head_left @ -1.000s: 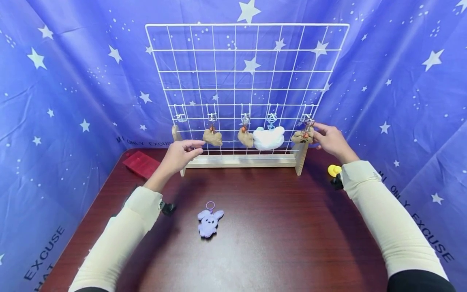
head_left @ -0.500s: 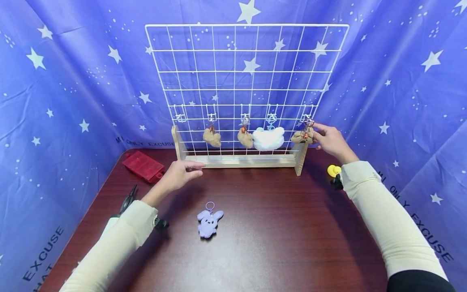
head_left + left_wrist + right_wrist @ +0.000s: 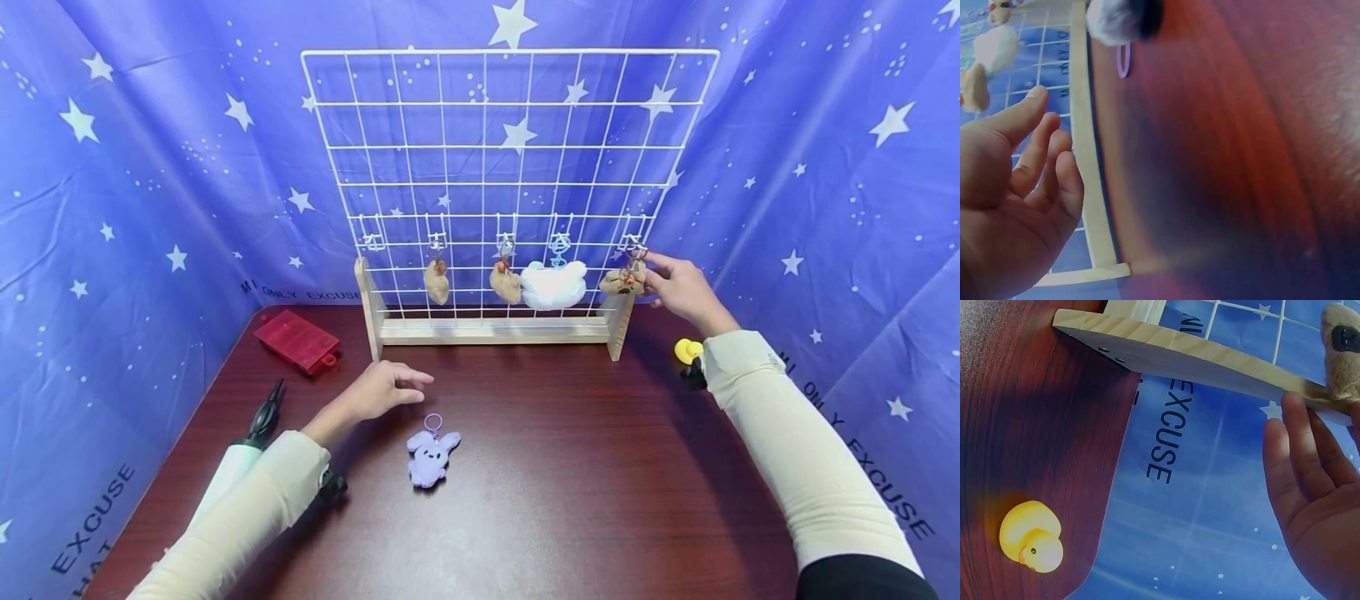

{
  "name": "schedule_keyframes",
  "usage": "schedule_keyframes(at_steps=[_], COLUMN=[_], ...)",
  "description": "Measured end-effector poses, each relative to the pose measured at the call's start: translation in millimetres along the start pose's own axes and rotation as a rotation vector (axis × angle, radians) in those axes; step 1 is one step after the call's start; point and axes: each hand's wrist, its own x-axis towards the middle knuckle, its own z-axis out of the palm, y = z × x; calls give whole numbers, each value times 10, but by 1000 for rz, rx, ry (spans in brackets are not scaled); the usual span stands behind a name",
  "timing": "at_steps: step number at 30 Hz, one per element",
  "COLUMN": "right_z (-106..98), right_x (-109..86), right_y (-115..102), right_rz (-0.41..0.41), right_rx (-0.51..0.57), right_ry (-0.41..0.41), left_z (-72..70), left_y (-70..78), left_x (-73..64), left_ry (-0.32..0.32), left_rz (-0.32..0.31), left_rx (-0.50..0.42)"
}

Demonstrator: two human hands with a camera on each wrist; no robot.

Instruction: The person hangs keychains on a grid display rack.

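My left hand (image 3: 382,390) hovers over the table, fingers loosely extended and holding nothing. Just in front of it lies a purple plush keychain (image 3: 429,460) with long ears and a ring; part of it shows at the top of the left wrist view. At the right end of the white wire grid rack (image 3: 510,146), my right hand (image 3: 681,287) pinches a brown plush keychain (image 3: 621,282) by its side, below a hook. Thumb and index finger are mostly cut off in the right wrist view. Two more brown plush keychains (image 3: 437,283) and a white one (image 3: 553,285) hang along the rack.
The leftmost hook (image 3: 372,242) bears no keychain. A wooden base (image 3: 495,332) supports the grid. Left on the table are a red plastic case (image 3: 297,340) and a white tool with a black tip (image 3: 262,417), partly behind the sleeve. A yellow rubber duck (image 3: 1032,536) sits at right.
My left hand has moved down and toward me from the rack to near the purple keychain. The brown keychain on the second hook has turned. My right hand has stayed put.
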Motion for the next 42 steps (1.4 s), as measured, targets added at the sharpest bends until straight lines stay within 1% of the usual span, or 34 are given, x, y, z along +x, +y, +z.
schedule_keyframes(at_steps=[4, 10, 14, 18, 20, 24, 33, 42], right_z=[-1, 2, 5, 2, 0, -3, -8, 4], right_x=[-2, 1, 1, -1, -1, 2, 4, -10], right_y=[4, 6, 5, -3, -4, 1, -1, -7], right_rz=[-4, -36, -38, -32, -29, -26, -13, -3], right_rx=[-5, 6, 10, 8, 7, 4, -3, -1], right_ry=[-1, 27, 29, 23, 22, 23, 12, 12], left_z=[81, 156, 180, 197, 212, 243, 256, 270], left_y=[-12, -29, -34, -34, -38, -38, -4, 9], left_x=[-22, -31, -29, -38, -39, -35, -47, -51], left_ry=[-41, -108, -139, -158, -167, -176, -168, -139], left_rz=[21, 63, 109, 136, 138, 156, 160, 154], left_rx=[41, 120, 139, 147, 146, 158, 167, 175])
